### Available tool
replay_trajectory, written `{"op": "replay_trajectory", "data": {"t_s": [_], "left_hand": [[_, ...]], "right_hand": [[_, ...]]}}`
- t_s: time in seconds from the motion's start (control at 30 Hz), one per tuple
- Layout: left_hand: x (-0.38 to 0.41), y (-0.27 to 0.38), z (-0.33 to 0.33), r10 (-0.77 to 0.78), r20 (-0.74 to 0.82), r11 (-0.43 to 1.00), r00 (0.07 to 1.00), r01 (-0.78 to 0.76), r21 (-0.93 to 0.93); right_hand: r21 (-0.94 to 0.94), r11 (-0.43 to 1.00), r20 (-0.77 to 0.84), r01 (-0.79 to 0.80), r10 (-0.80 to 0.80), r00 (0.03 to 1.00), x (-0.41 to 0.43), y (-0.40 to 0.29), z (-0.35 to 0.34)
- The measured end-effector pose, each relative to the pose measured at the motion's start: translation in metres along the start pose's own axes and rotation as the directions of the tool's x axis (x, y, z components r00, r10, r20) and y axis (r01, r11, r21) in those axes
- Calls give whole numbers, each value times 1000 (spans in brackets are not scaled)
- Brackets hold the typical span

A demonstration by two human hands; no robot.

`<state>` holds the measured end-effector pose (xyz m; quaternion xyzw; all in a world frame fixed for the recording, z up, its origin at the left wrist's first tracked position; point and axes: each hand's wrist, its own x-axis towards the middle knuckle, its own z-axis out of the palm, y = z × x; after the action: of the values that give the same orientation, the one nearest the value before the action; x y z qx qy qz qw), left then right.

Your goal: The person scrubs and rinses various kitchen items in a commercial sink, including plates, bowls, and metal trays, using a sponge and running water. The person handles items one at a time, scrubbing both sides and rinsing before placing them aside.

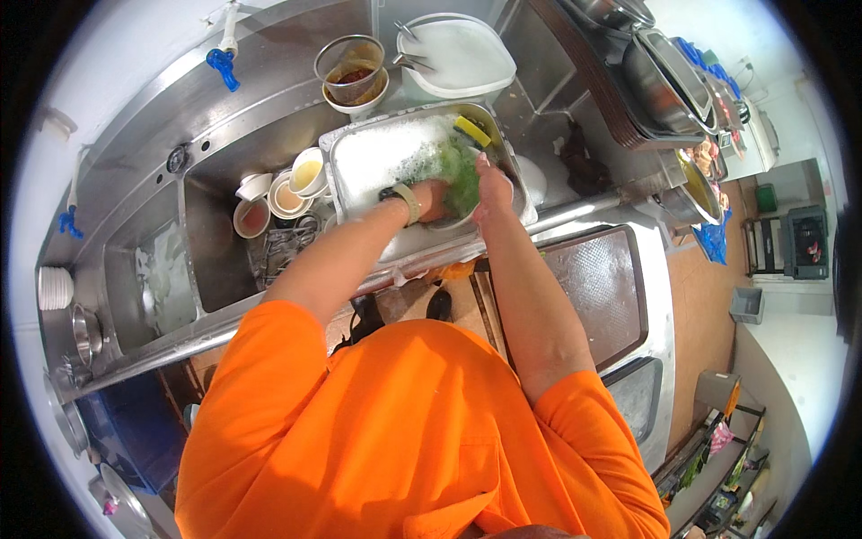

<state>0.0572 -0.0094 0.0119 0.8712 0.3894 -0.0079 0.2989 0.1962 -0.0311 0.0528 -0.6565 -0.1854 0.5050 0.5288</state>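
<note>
A rectangular metal tub (328, 145) of foamy water stands on the sink counter in front of me. My left hand (431, 199), with a watch on its wrist, reaches into green mesh or suds in the tub; its fingers are hidden. At the tub's right side, my right hand (493, 185) is closed on the rim of a white bowl (506, 191), which is mostly hidden under the green stuff and foam. A yellow sponge (473, 131) lies at the tub's back right corner.
Used white bowls (284, 200) and metal utensils sit in the sink basin (219, 269) at left. Behind the tub are a strainer (350, 60) on a bowl and a white plastic container (458, 57) of suds. Stacked brown trays (599, 87) stand at back right.
</note>
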Motion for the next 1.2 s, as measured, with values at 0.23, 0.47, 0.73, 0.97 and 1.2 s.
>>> {"op": "replay_trajectory", "data": {"t_s": [0.23,0.47,0.73,0.97,1.2], "left_hand": [[67,-16,43,50,-624,906,780,-298,-300],[31,-16,4,-186,-5,914,983,171,-368],[-11,37,-18,-135,82,256,987,115,-960],[-13,2,-13,53,57,999,997,-52,-7],[50,-32,42,-153,-291,988,944,135,-79]], "right_hand": [[-53,991,29,-120,122,992,44,21,-7],[80,989,-72,-123,128,989,9,4,-6],[131,991,46,-26,20,999,1,1,3],[-54,998,-2,-26,25,1000,-11,-7,-3],[-37,993,13,-110,111,994,0,-3,6]]}}
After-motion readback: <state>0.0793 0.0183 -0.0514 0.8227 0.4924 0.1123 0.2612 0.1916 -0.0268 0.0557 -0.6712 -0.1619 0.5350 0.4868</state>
